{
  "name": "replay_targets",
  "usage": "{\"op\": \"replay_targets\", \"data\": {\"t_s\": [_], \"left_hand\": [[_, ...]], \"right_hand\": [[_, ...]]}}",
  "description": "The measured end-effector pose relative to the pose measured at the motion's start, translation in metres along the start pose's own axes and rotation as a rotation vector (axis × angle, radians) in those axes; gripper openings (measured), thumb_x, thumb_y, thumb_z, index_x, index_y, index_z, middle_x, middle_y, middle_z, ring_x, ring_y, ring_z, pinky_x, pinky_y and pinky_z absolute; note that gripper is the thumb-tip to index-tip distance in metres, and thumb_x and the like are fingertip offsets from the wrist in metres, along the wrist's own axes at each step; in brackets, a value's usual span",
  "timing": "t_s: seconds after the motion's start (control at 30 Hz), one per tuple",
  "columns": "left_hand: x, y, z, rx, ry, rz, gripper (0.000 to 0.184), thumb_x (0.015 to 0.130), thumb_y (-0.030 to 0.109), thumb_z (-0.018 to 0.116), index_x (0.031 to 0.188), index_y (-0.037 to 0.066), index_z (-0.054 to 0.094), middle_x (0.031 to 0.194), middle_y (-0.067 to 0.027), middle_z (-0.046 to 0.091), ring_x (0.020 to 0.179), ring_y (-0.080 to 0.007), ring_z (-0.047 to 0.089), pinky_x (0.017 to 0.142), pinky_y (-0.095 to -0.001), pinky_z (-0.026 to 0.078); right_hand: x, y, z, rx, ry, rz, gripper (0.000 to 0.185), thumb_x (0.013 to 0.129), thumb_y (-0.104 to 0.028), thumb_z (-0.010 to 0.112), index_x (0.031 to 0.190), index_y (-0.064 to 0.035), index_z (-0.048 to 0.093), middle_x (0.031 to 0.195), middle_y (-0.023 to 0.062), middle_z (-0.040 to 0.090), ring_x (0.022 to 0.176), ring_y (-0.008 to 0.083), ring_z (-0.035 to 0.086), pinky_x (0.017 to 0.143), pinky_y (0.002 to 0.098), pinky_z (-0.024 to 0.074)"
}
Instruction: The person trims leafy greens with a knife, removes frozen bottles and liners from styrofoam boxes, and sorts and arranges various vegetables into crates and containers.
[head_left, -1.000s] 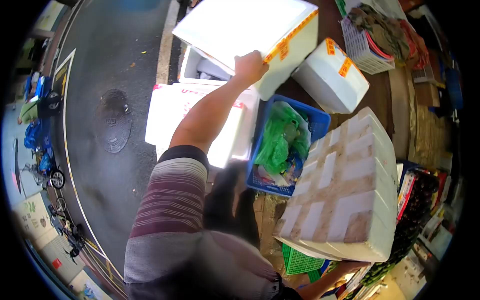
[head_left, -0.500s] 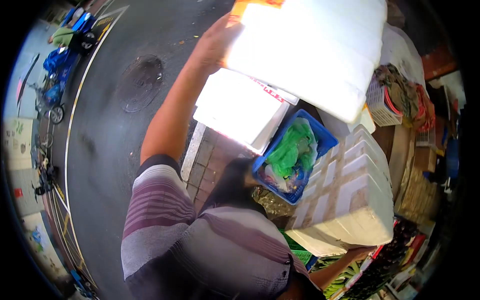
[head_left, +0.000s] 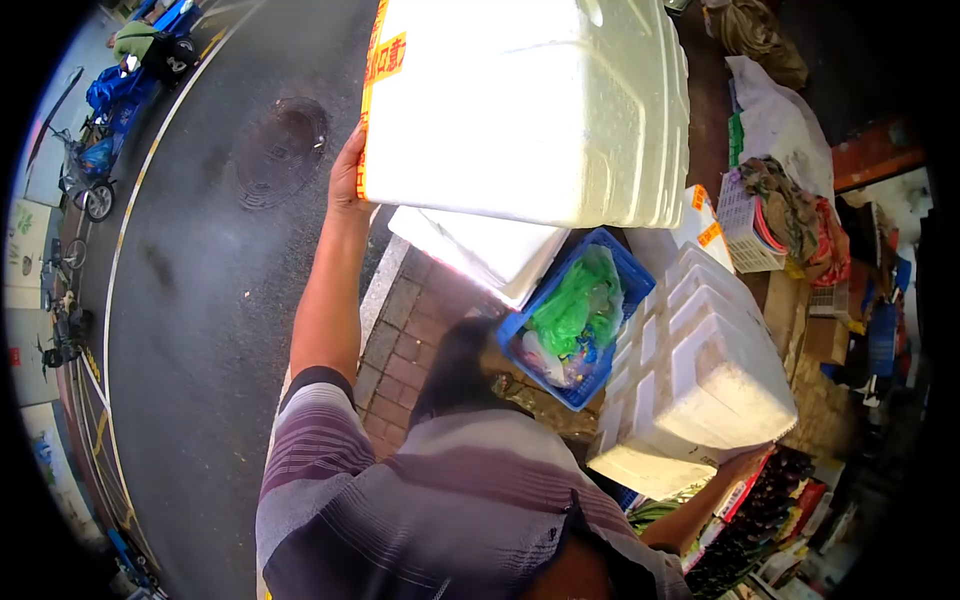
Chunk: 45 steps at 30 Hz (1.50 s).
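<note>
My left hand grips the left edge of a large white foam box with orange printed tape along that side; its fingers are partly hidden behind the edge. Low on the right, my right hand is at the bottom corner of a second ribbed, dirt-stained foam box, which tilts beside my body. That hand's fingers are mostly hidden by the box. Between the two boxes, a blue plastic crate holds a green plastic bag and other wrappings. Another white foam box lies under the raised one.
A road with a manhole cover runs along the left, with a blue cargo tricycle farther off. Brick paving lies below me. On the right are a white basket with cloths and dark produce.
The upper foam box has shifted left and turned, showing its ribbed side and orange tape. My left hand moved left and down with it. The right-hand box rose slightly and moved right.
</note>
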<state>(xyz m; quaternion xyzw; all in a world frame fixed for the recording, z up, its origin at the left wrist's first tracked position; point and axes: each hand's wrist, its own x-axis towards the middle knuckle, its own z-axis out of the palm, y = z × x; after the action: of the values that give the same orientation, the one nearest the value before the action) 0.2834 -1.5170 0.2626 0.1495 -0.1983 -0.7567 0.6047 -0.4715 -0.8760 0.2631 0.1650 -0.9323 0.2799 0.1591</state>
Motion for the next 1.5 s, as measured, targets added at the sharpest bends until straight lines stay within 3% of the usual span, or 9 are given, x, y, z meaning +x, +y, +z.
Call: {"op": "replay_targets", "data": {"t_s": [0.07,0.3,0.4,0.47,0.53,0.67,1.23,1.4,1.5], "left_hand": [[0.003,0.002,0.002,-0.020,0.038,0.003,0.048,0.097,0.018,0.058,0.139,-0.003,0.047,0.131,-0.0216,0.061,0.114,-0.0296,0.065,0.099,-0.0430,0.054],[-0.017,0.031,-0.092,-0.092,-0.183,-0.159,0.045,0.105,0.024,0.042,0.141,-0.003,0.047,0.138,-0.0204,0.057,0.124,-0.0316,0.059,0.108,-0.0459,0.046],[-0.037,0.029,-0.125,-0.005,0.148,-0.122,0.043,0.102,0.024,0.048,0.135,-0.004,0.053,0.129,-0.0189,0.064,0.114,-0.0303,0.065,0.102,-0.0438,0.051],[-0.037,0.032,-0.135,0.003,0.179,-0.121,0.043,0.102,0.024,0.048,0.135,-0.004,0.053,0.128,-0.0188,0.064,0.113,-0.0302,0.065,0.101,-0.0436,0.051],[-0.033,0.039,-0.142,0.011,0.191,-0.133,0.043,0.102,0.024,0.049,0.134,-0.004,0.053,0.127,-0.0187,0.064,0.112,-0.0301,0.065,0.101,-0.0435,0.051],[-0.016,0.054,-0.151,0.054,0.221,-0.175,0.043,0.101,0.024,0.049,0.133,-0.004,0.054,0.126,-0.0184,0.065,0.111,-0.0299,0.066,0.100,-0.0433,0.052],[0.049,0.083,-0.154,0.225,0.253,-0.362,0.043,0.099,0.024,0.053,0.130,-0.005,0.056,0.121,-0.0175,0.067,0.106,-0.0292,0.068,0.096,-0.0423,0.054],[0.047,0.060,-0.136,0.161,0.248,-0.460,0.042,0.098,0.024,0.054,0.129,-0.005,0.057,0.120,-0.0172,0.068,0.104,-0.0289,0.069,0.095,-0.0420,0.055],[0.045,0.043,-0.128,0.134,0.278,-0.492,0.042,0.098,0.024,0.055,0.129,-0.005,0.057,0.119,-0.0170,0.069,0.103,-0.0288,0.069,0.095,-0.0418,0.055]], "right_hand": [[0.028,0.046,0.020,-0.480,0.050,-0.243,0.057,0.105,-0.039,0.034,0.150,-0.0031,0.037,0.142,0.0232,0.052,0.127,0.0355,0.054,0.104,0.0424,0.0464],[-0.013,-0.080,-0.002,0.160,0.005,0.122,0.073,0.103,-0.061,0.032,0.149,-0.0060,0.044,0.147,0.0231,0.048,0.130,0.0363,0.052,0.105,0.0410,0.0429],[-0.014,-0.056,0.005,-0.051,0.064,-0.031,0.073,0.103,-0.060,0.033,0.150,-0.0057,0.041,0.150,0.0204,0.046,0.132,0.0360,0.050,0.108,0.0415,0.0404],[-0.024,-0.090,0.002,-0.080,0.078,-0.193,0.049,0.104,-0.018,0.036,0.149,0.0011,0.035,0.149,0.0205,0.046,0.128,0.0374,0.052,0.107,0.0467,0.0409],[-0.015,-0.096,0.005,-0.114,-0.012,-0.025,0.051,0.104,-0.018,0.038,0.150,0.0015,0.033,0.149,0.0201,0.046,0.127,0.0374,0.052,0.107,0.0464,0.0415],[0.014,-0.064,0.014,0.046,0.041,0.084,0.084,0.093,-0.069,0.049,0.133,0.0047,0.058,0.128,0.0199,0.063,0.110,0.0313,0.061,0.092,0.0411,0.0500],[0.053,-0.081,0.036,0.280,0.100,0.139,0.077,0.095,-0.064,0.052,0.124,0.0058,0.065,0.119,0.0134,0.069,0.103,0.0264,0.065,0.090,0.0375,0.0514],[0.078,-0.047,0.034,0.009,-0.115,0.242,0.044,0.107,-0.018,0.038,0.146,0.0016,0.044,0.150,0.0135,0.047,0.137,0.0248,0.045,0.115,0.0332,0.0340],[0.076,-0.063,0.039,0.136,-0.012,0.184,0.054,0.102,-0.035,0.041,0.138,0.0041,0.051,0.140,0.0167,0.054,0.126,0.0275,0.052,0.107,0.0355,0.0395]]}}
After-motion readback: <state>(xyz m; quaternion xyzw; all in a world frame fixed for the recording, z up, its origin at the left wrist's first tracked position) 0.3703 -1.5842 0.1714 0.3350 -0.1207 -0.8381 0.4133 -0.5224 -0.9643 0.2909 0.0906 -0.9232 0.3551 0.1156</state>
